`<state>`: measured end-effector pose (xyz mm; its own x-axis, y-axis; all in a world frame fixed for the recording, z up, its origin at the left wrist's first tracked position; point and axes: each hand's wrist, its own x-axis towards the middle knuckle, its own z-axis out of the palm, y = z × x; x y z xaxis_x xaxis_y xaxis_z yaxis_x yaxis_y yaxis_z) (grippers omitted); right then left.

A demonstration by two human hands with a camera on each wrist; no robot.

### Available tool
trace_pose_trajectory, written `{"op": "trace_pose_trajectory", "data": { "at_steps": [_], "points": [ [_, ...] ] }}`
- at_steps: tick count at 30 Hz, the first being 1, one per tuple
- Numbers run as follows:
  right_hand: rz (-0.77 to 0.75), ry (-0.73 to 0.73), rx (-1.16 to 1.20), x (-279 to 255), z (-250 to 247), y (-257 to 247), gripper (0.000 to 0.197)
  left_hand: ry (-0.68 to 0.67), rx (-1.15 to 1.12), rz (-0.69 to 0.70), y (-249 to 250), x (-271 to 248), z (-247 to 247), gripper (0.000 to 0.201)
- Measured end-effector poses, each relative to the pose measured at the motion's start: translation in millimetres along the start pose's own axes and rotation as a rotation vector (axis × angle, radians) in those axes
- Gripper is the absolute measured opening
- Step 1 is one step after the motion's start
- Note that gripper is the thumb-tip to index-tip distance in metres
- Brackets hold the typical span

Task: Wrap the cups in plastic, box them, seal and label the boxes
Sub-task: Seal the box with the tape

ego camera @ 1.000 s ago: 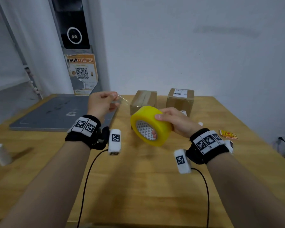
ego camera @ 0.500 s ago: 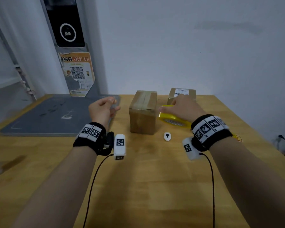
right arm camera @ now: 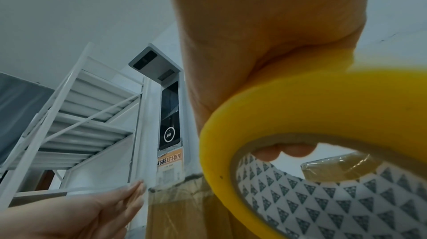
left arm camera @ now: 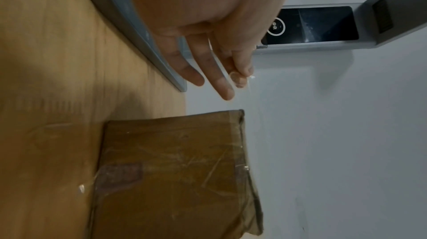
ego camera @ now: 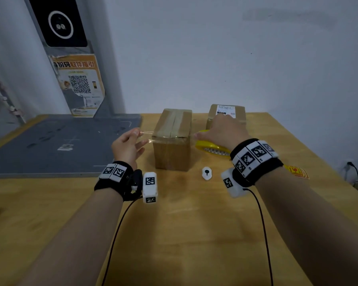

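Head view shows us our two forearms reaching over a wooden surface (ego camera: 184, 234) with a smooth, pale grain. Our left hand (ego camera: 127, 147) pinches the loose end of a clear, glossy strip of tape (ego camera: 146, 136) between thumb and forefinger, the other fingers (left arm camera: 221, 80) held out straight. The strip runs taut across the top front edge of a small brown cardboard box (ego camera: 172, 141), a squat block already shiny with tape along its top seam. Our right hand (ego camera: 223, 131) grasps a yellow roll of tape (ego camera: 212, 146) just to the right of that box, fingers curled over its rim and into the core, which is white with a pattern of small grey triangles. Behind the roll stands a second cardboard box (ego camera: 227, 113) with a white printed label on top. A small white oval object (ego camera: 206, 173) with a black mark lies on the surface in front of the boxes. A flat grey mat (ego camera: 56, 141) covers the left part of the surface.
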<state>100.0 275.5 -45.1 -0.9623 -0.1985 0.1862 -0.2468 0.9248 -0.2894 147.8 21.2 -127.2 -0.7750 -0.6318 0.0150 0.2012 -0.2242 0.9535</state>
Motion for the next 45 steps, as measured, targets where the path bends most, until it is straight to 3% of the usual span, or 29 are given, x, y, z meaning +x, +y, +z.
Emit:
{"op": "trace_pose_trajectory", "data": {
  "at_steps": [6,12,17,23,25,26,29,30,35,37,41,44,45],
  "points": [
    [0.03,-0.008,0.01,12.4,11.8,1.2,0.065,-0.005,-0.008,-0.022,-15.3,11.7,6.7,0.022],
    [0.03,-0.04,0.052,18.2,15.9,-1.8,0.06,-0.006,0.005,-0.021,-30.3,24.2,17.8,0.012],
    [-0.013,-0.062,0.036,23.6,20.3,-4.9,0.057,-0.073,0.254,0.094,-42.1,33.8,26.5,0.016],
    [-0.046,-0.084,0.033,21.7,18.8,-9.8,0.047,-0.146,0.502,0.069,-44.0,38.5,28.8,0.037],
    [-0.043,-0.083,0.041,22.4,19.4,-10.2,0.048,-0.143,0.59,0.01,-38.6,40.7,26.9,0.053],
    [-0.049,-0.096,0.055,22.9,20.1,-10.2,0.05,-0.115,0.586,-0.027,-35.9,40.1,25.4,0.052],
    [-0.044,-0.151,0.141,21.0,21.4,-12.9,0.051,0.005,0.516,-0.081,-24.8,27.6,20.0,0.018],
    [-0.028,-0.168,0.187,20.7,24.1,-13.9,0.052,-0.003,0.5,-0.108,-19.9,20.5,18.1,0.017],
    [-0.024,-0.292,0.399,19.0,39.9,-30.7,0.057,-0.346,0.469,-0.509,4.3,-22.2,9.3,0.023],
    [-0.031,-0.347,0.478,16.3,43.8,-41.7,0.056,-0.46,0.475,-0.601,9.1,-31.2,5.6,0.023],
    [-0.007,-0.462,0.652,5.9,48.4,-60.0,0.045,-0.412,0.414,-0.559,8.8,-32.2,-1.3,0.046],
    [0.005,-0.517,0.747,5.3,55.7,-60.0,0.085,-0.316,0.185,-0.538,4.4,-34.9,0.2,0.039],
    [-0.009,-0.54,0.756,3.8,55.5,-59.4,0.083,-0.309,0.133,-0.526,4.6,-36.5,3.9,0.035]
  ]
}}
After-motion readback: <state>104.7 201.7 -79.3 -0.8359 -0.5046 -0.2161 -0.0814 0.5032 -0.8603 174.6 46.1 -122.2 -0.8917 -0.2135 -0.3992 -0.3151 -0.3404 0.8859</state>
